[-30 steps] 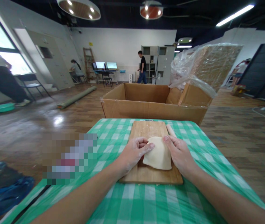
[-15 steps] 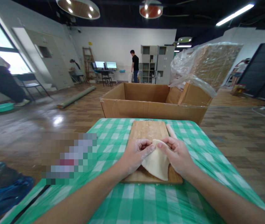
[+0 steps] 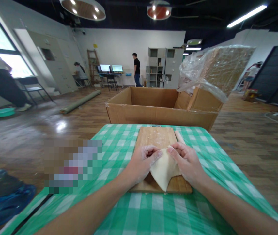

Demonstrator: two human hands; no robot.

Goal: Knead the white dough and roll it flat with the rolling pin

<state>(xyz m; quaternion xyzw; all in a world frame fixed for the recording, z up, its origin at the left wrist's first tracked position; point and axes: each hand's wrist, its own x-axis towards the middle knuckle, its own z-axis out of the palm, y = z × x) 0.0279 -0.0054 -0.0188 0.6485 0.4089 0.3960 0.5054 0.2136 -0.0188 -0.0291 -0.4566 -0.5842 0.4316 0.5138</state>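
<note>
the left hand (image 3: 142, 160) and the right hand (image 3: 186, 160) both pinch the far edge of a pale, thin, floppy sheet of dough (image 3: 163, 169), thumbs and forefingers closed on it, remaining fingers curled. the sheet hangs between the two hands, lifted at its far edge, tapering to a point toward the person; that lower point rests on or just above the near edge of the rectangular wooden cutting board (image 3: 155, 137). the sheet's long axis runs from the pinch points toward the person. both hands sit equally close, one at each upper corner. the board lies on a green-and-white checked tablecloth (image 3: 119, 143). a light wooden rolling pin (image 3: 178, 136) lies just beside the board's right edge. an open brown cardboard box (image 3: 153, 104) stands beyond the table.
</note>
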